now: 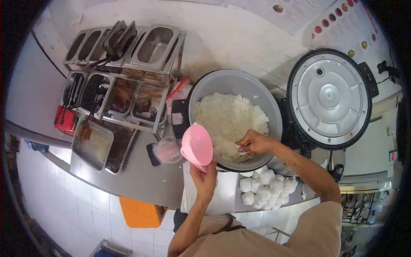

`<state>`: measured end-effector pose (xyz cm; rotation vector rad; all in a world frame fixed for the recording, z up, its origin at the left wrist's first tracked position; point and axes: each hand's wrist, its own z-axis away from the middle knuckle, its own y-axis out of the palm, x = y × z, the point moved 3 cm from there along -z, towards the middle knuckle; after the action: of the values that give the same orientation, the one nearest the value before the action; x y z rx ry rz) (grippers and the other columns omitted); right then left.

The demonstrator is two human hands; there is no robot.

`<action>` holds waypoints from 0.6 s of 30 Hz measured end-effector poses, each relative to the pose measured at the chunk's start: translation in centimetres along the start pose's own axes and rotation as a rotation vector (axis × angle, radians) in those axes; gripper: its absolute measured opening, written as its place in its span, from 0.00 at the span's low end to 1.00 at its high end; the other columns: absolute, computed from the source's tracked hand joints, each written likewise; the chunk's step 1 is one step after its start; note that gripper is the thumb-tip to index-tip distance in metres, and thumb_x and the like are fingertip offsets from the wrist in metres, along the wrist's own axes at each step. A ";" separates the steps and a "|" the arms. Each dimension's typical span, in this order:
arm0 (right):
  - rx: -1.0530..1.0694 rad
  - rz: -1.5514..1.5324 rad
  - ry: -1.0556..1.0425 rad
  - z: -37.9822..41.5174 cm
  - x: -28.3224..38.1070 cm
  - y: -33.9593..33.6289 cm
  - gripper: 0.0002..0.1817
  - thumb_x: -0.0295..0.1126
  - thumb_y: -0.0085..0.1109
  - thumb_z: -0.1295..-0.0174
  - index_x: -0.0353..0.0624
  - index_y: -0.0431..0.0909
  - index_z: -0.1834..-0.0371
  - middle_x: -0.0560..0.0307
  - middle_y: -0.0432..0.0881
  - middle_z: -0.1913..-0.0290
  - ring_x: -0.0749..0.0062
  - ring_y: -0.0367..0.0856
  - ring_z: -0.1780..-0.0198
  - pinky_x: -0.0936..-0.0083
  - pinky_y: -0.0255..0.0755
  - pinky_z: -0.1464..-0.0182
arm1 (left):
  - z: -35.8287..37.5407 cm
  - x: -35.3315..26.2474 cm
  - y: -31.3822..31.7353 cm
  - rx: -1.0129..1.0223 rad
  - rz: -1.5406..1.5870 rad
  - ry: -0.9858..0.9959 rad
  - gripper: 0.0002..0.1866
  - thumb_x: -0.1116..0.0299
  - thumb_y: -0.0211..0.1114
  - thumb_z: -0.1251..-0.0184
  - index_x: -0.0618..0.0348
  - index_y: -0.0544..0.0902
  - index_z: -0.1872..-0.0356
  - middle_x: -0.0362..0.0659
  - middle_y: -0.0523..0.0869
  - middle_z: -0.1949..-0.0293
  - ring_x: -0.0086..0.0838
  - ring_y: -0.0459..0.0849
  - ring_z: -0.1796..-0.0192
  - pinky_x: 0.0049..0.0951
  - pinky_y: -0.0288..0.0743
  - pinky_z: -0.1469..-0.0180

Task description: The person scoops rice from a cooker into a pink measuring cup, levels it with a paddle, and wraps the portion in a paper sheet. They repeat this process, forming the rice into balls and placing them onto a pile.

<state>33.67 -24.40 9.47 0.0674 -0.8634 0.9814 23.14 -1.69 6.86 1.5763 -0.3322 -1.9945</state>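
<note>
My left hand (204,180) grips a pink plastic bowl (197,143) by its lower end, tilted, with its inside facing right. A few white grains cling to its upper rim. The bowl is beside the left wall of a large grey rice cooker pot (275,124). Cooked white rice (231,113) fills much of the pot. My right hand (255,142) reaches inside over the pot's right front part, fingers closed just above the rice. A pale piece shows at its fingertips, but its kind is hidden. Right below the pot lies a pile of round white bundles (267,188).
The cooker's round metal lid (329,96) stands raised at the right. Metal food pans (155,47) sit on a rack at the left, with a shallow tray (92,145) below. A clear plastic tub (168,150) and white paper sheets (222,192) lie on the counter. An orange stool (139,213) stands below.
</note>
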 end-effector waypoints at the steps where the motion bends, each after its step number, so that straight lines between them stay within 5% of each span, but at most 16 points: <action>1: -0.004 -0.027 0.005 -0.1 0.2 0.1 0.11 0.28 0.67 0.32 0.34 0.88 0.51 0.66 0.77 0.77 0.83 0.69 0.77 0.77 0.65 0.75 | 0.0 -0.1 0.1 -0.003 0.003 -0.015 0.10 0.67 0.67 0.26 0.58 0.76 0.64 0.34 0.75 0.78 0.16 0.70 0.81 0.21 0.61 0.83; 11: -0.031 -0.242 -0.064 -2.7 0.9 0.9 0.19 0.31 0.68 0.32 0.24 0.83 0.46 0.66 0.77 0.74 0.84 0.70 0.75 0.80 0.66 0.74 | 0.3 -0.7 0.7 -0.056 -0.002 -0.025 0.08 0.72 0.67 0.27 0.55 0.74 0.58 0.34 0.75 0.74 0.16 0.70 0.78 0.21 0.64 0.78; 14: -0.180 -0.123 -0.083 -2.0 3.8 -0.5 0.18 0.26 0.67 0.36 0.28 0.83 0.45 0.57 0.82 0.72 0.73 0.78 0.73 0.73 0.72 0.71 | 0.4 -1.4 0.9 -0.106 0.000 0.000 0.09 0.72 0.68 0.29 0.56 0.74 0.60 0.33 0.75 0.75 0.15 0.70 0.79 0.20 0.64 0.78; 17: -0.363 0.750 -0.484 -1.2 6.7 -2.6 0.18 0.21 0.65 0.43 0.31 0.84 0.47 0.42 0.85 0.66 0.49 0.84 0.65 0.61 0.77 0.63 | 0.2 -1.4 0.6 -0.109 0.003 0.016 0.10 0.73 0.70 0.30 0.56 0.74 0.62 0.33 0.75 0.75 0.15 0.70 0.79 0.20 0.64 0.78; 18: -0.414 0.805 -0.508 -1.7 6.2 -1.0 0.19 0.21 0.64 0.45 0.31 0.84 0.49 0.40 0.84 0.64 0.45 0.84 0.62 0.59 0.77 0.60 | 0.1 -1.1 0.4 -0.100 0.008 0.018 0.10 0.73 0.70 0.30 0.56 0.74 0.63 0.33 0.75 0.75 0.15 0.70 0.79 0.20 0.63 0.78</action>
<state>37.10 -19.94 12.79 -0.4337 -1.6117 1.5385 23.29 -1.38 8.04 1.5275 -0.2277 -1.9584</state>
